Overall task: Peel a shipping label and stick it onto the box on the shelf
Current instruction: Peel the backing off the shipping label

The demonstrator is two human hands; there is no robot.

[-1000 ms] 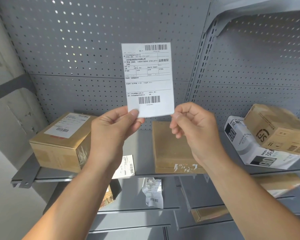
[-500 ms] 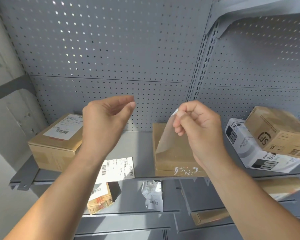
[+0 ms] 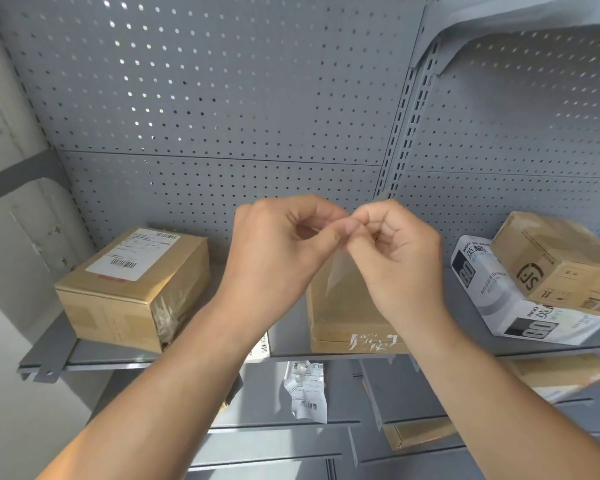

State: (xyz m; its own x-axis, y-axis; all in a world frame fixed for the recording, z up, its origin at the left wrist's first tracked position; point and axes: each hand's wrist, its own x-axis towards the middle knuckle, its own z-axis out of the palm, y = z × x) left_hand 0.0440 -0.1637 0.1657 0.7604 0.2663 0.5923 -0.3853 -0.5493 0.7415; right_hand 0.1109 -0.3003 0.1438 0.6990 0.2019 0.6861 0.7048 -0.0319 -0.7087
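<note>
Now the hands touch: left hand point(image 3: 284, 251) and right hand point(image 3: 399, 254) each pinch one thin, see-through sheet point(image 3: 336, 275), held in front of the plain box point(image 3: 347, 317) on the shelf point(image 3: 118, 363). Peeling step, I'd say; next needs the layers parted cleanly.

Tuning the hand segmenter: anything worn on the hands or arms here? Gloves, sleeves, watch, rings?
Nothing worn. The left hand and right hand are ungloved, no rings visible. The left forearm and right forearm are bare to the frame edge: no sleeves, watch or wristband.
</note>
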